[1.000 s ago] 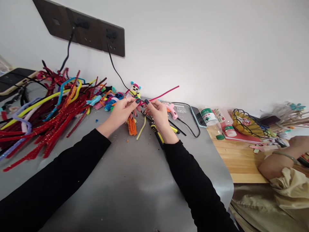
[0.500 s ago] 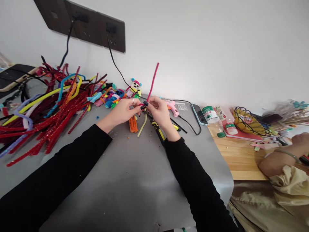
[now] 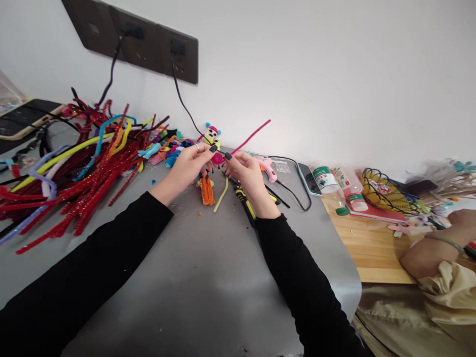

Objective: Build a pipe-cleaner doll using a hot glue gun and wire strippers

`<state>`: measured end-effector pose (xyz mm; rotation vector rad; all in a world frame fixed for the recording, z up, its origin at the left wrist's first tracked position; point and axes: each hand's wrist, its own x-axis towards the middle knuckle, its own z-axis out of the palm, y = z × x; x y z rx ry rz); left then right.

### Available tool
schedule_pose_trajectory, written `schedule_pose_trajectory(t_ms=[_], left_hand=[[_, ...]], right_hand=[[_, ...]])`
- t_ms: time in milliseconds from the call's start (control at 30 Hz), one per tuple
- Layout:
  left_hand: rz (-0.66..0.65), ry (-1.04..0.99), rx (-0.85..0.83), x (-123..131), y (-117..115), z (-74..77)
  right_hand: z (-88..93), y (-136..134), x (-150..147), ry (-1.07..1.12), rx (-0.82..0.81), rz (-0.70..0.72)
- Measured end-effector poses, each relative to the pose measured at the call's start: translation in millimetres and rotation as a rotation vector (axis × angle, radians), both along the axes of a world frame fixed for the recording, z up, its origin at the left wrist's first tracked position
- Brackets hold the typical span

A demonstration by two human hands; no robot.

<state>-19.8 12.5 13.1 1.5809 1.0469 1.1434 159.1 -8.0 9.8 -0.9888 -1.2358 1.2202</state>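
Observation:
A magenta pipe cleaner (image 3: 253,135) has a coiled end between my two hands, and its free end slants up to the right. My left hand (image 3: 194,163) pinches the coil from the left. From the right, my right hand (image 3: 244,174) has its fingers closed on the same pipe cleaner beside the coil. Just below my left hand lies an orange pipe-cleaner piece (image 3: 207,191). A pale yellow-green stem (image 3: 222,196) rests between the hands on the grey table. Pliers with yellow and black handles (image 3: 245,204) lie partly under my right hand.
Many red, yellow and blue pipe cleaners (image 3: 92,173) are heaped at the left. Small pipe-cleaner figures stand near the wall. A pink glue gun (image 3: 268,169), phone (image 3: 309,179) and bottles (image 3: 327,181) lie right. Another person's arm (image 3: 431,253) rests at the far right.
The magenta pipe cleaner's free end has swung down to the right, and its coil now shows between my fingers. The view has shifted slightly.

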Motion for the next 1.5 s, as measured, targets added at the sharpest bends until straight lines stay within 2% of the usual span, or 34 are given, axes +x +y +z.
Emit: schedule_pose_trajectory(t_ms=[167, 400, 500, 633, 900, 1100, 1267, 1500], left_hand=[[-0.066, 0.046, 0.035, 2, -1, -3.0], [-0.075, 0.066, 0.125, 3, 0, -6.7], [-0.009, -0.017, 0.088, 3, 1, -7.1], [0.065, -0.209, -0.053, 4, 2, -10.3], [0.002, -0.344, -0.190, 9, 3, -14.2], [0.028, -0.161, -0.117, 4, 3, -14.1], [-0.034, 0.002, -0.028, 0, 4, -6.5], [-0.142, 0.093, 0.009, -4, 2, 2.3]], right_hand=[[0.1, -1, -1, 0.085, -0.051, -0.022], [-2.2, 0, -1, 0.037, 0.010, -0.013], [-3.4, 1, -3, 0.011, 0.008, -0.007], [-5.7, 0, -8, 0.017, 0.002, 0.019], [-7.5, -1, -11, 0.062, 0.020, -0.019], [-10.0, 2, -10, 0.028, 0.041, -0.031], [-4.8, 4, -2, -0.063, 0.082, -0.055], [8.2, -1, 8, -0.200, 0.061, 0.024]])
